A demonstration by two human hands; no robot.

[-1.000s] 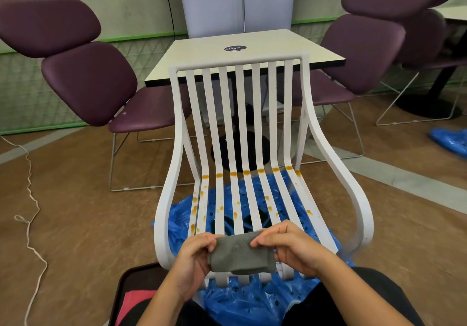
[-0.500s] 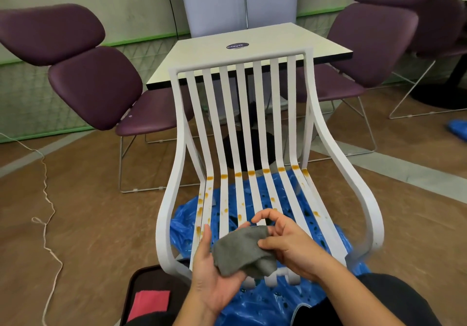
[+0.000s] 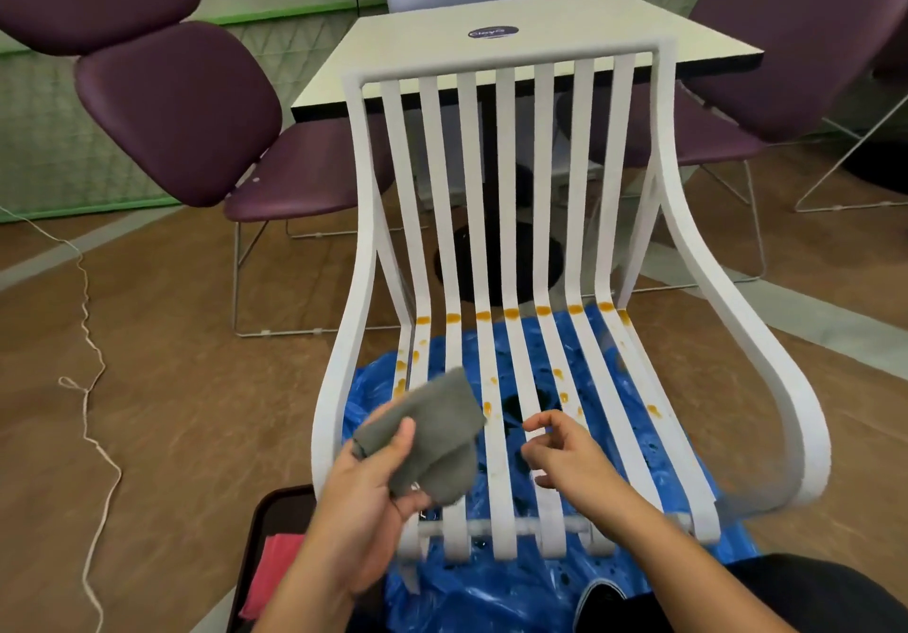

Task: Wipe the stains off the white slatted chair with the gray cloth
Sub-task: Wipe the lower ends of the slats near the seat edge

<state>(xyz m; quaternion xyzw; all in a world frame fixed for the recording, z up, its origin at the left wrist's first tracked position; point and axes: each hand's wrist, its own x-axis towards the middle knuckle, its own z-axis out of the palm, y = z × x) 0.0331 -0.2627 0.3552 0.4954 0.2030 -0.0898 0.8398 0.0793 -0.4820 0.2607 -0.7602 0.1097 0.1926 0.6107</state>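
Note:
The white slatted chair [image 3: 506, 200] stands right in front of me, facing me. Orange stains [image 3: 512, 312] run in a row across the bend between back and seat, and more spots dot the seat slats. My left hand [image 3: 366, 495] holds the gray cloth [image 3: 428, 438] above the seat's front left, thumb pressed on top of it. My right hand [image 3: 570, 455] hovers over the middle slats to the right of the cloth, fingers loosely curled and holding nothing.
Blue plastic sheeting [image 3: 535, 583] lies under the chair. A dark tray [image 3: 268, 549] with a pink cloth [image 3: 272, 578] sits at my lower left. A square table [image 3: 530, 38] and purple chairs [image 3: 196, 131] stand behind. A cord [image 3: 93, 387] trails over the floor.
Both hands held the cloth a second ago. My right hand has let go and drawn to the right, leaving the cloth in my left hand, which has lifted it slightly.

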